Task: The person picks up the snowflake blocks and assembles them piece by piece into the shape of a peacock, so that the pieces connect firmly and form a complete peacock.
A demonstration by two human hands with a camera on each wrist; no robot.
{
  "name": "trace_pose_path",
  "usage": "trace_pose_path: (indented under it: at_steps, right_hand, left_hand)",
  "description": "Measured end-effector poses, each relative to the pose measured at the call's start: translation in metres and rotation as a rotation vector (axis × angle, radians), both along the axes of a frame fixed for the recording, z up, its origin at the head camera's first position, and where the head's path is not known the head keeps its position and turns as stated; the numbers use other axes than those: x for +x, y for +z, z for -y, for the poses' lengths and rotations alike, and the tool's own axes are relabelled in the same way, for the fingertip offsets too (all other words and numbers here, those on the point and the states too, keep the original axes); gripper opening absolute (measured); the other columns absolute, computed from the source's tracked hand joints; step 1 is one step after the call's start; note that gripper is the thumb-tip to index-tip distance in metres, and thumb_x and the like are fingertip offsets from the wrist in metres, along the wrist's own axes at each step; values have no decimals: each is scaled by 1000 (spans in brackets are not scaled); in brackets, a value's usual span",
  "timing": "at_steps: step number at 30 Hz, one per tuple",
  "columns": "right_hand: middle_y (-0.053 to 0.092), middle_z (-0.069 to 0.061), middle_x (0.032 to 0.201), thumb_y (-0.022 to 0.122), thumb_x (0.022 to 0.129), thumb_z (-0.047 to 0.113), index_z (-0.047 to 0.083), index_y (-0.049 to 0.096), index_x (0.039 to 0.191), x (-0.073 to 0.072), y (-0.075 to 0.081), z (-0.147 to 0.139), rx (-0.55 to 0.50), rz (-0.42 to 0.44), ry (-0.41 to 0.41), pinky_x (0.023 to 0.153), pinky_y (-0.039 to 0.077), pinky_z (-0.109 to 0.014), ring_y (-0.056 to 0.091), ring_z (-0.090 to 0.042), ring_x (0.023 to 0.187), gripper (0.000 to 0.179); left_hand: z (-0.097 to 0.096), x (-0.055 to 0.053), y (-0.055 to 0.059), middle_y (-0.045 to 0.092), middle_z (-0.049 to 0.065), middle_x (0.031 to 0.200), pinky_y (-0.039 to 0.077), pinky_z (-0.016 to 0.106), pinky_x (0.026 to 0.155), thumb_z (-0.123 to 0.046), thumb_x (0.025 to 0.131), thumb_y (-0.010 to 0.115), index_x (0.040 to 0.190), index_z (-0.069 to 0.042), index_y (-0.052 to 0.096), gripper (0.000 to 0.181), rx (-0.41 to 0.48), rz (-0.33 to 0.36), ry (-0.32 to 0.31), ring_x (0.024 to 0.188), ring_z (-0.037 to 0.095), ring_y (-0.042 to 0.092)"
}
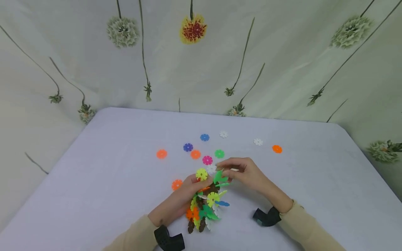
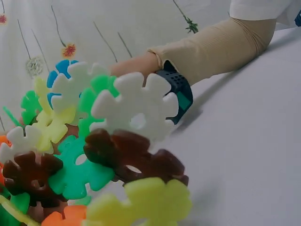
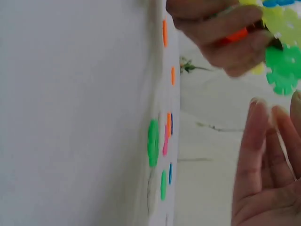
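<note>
My left hand (image 1: 188,191) grips a cluster (image 1: 207,211) of interlocked plastic flower-shaped discs in yellow, green, brown, orange, white and blue. A yellow disc (image 1: 201,174) stands up by the left thumb. At the cluster's upper right, my right hand (image 1: 248,174) has its fingertips close to a green disc (image 1: 221,176). The right wrist view shows a thin white disc edge (image 3: 285,148) between the right fingers, below the green disc (image 3: 283,68). White, brown and yellow discs fill the left wrist view, with a white disc (image 2: 136,106) nearest the right sleeve.
Loose discs lie on the white table (image 1: 110,174) beyond the hands, among them a pink disc (image 1: 207,160), a green disc (image 1: 219,153) and a blue disc (image 1: 205,137). An orange disc (image 1: 277,149) lies farther right. A flowered cloth (image 1: 201,69) hangs behind the table.
</note>
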State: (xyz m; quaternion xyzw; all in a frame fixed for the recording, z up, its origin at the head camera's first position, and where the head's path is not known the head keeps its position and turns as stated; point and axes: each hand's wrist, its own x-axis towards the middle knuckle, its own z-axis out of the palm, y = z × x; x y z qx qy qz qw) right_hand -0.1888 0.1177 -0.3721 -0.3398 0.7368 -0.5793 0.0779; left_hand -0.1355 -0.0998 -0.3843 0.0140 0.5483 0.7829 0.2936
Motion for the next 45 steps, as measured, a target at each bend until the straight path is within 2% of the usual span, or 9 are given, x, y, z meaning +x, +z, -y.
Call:
trace_pose_path:
  at_steps: [5,9,15,21,27,29,32,37,45]
  right_hand:
    - [60,-8,93,70,85,9,1,65,107,-17,-7,-21,405,-118,-325,63,48,-30,55,-20,74,25]
    - [53,-5,92,77,79,19,4,64,105,-20,-10,-24,587,-122,-284,64,44,-31,49,-17,74,33]
    - [49,2,85,80,74,15,9,61,94,-14,-12,-11,655,-182,-223,66,44,-29,47,-14,76,28]
    - [49,3,76,77,77,10,8,55,90,-12,-10,-6,601,-116,-192,61,43,-27,46,-13,68,27]
    - [64,-8,74,62,88,-2,-6,59,93,-4,-10,-11,293,254,-24,60,53,-27,63,-16,63,8]
    - [66,-13,75,58,90,-1,-11,57,96,-1,-10,-11,183,381,28,61,54,-28,65,-17,66,12]
    - [67,-12,79,58,92,4,-14,55,98,3,-12,-10,76,483,89,63,54,-28,66,-16,70,19]
    - [67,-9,85,58,91,2,-17,52,100,8,-18,-6,-30,454,131,67,54,-30,65,-15,76,22]
    - [68,-15,82,59,90,0,-13,59,96,15,-22,2,-63,334,33,70,53,-30,66,-17,77,14]
  left_hand:
    - [0,-3,-4,64,2,85,47,26,78,-27,93,57,98,-5,59,23,-27,47,53,79,13,58]
    - [1,-6,-6,61,1,89,42,29,81,-30,90,60,97,-7,58,24,-36,52,73,83,15,54]
    - [-1,-7,-10,55,5,103,35,34,93,-24,86,63,107,-2,52,33,-53,63,98,99,20,48]
    - [1,-4,-10,58,2,83,41,29,77,-19,88,61,90,-6,59,13,-60,39,112,82,17,52]
    - [1,-2,-11,62,2,83,45,25,76,-18,89,60,90,-5,60,13,0,42,152,80,14,54]
    - [1,-3,-10,62,2,83,45,25,74,-19,88,61,89,-5,61,13,-5,32,146,79,13,53]
    - [1,-4,-10,61,1,82,45,23,69,-20,87,63,87,-5,63,14,-25,17,119,76,13,53]
    - [1,-4,-9,58,1,81,45,23,73,-17,86,63,86,-5,60,12,-31,4,76,78,13,52]
    - [3,-1,-10,61,7,97,46,29,84,-19,87,63,110,5,56,35,-27,-26,-16,89,17,55]
